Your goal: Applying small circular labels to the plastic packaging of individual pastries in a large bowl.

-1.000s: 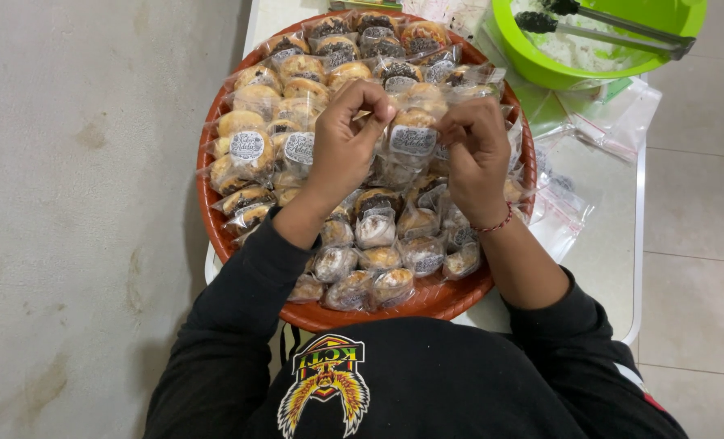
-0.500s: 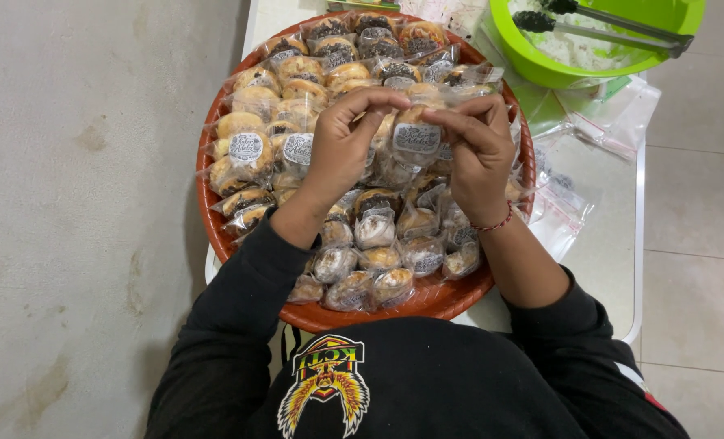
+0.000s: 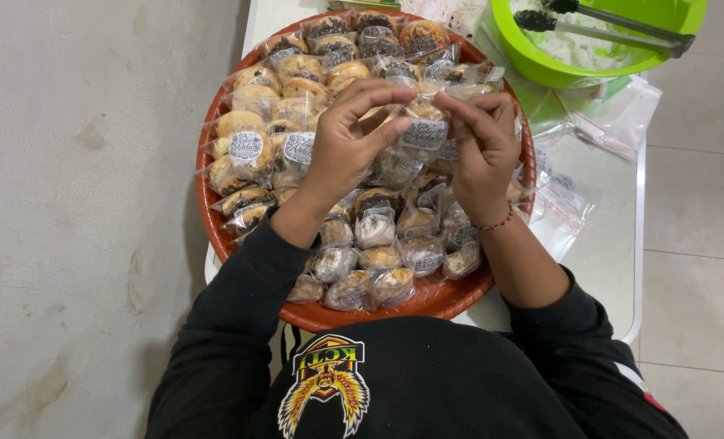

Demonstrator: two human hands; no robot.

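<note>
Both hands, left hand (image 3: 347, 142) and right hand (image 3: 485, 146), fingers pinched on one wrapped pastry (image 3: 421, 130) above tray (image 3: 216, 219) centre; dozens already bagged, labelled.

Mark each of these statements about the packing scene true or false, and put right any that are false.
1. Both hands hold one wrapped pastry above the round tray. True.
2. The tray is blue. False: it is orange-red.
3. Tongs rest in the green bowl. True.
4. The right hand wears a glove. False: it is bare, with a red wrist band.
5. The left hand lies flat on the table. False: it pinches the wrapper.
</note>
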